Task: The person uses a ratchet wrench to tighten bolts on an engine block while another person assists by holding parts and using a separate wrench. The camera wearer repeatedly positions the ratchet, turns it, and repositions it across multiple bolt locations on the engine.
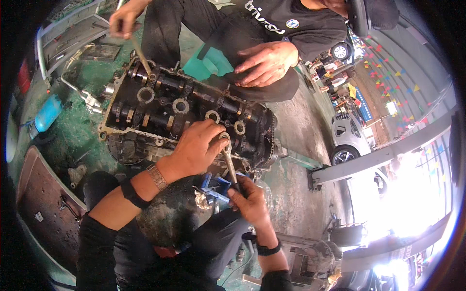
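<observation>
A greasy engine cylinder head (199, 92) with its camshafts exposed lies across the middle of the view. Over its near side, my left hand (194, 148) is closed about the head of a ratchet wrench (229, 157), thumb and forefinger at the metal. What sits beneath the ratchet's head is hidden. My right hand (250, 199) grips the dark handle of the same wrench, close to my knee. At the far left corner, another person's hand (125, 19) holds a long-handled tool (140, 54) down against the engine.
Opposite me crouches a co-worker, whose other hand (269, 63) rests at the knee. A rusty metal tray (41, 203) lies at left, below a blue cylinder (48, 112). Blue stand parts (213, 186) show under the engine. A grey lift arm (359, 154) extends at right; cars stand behind it.
</observation>
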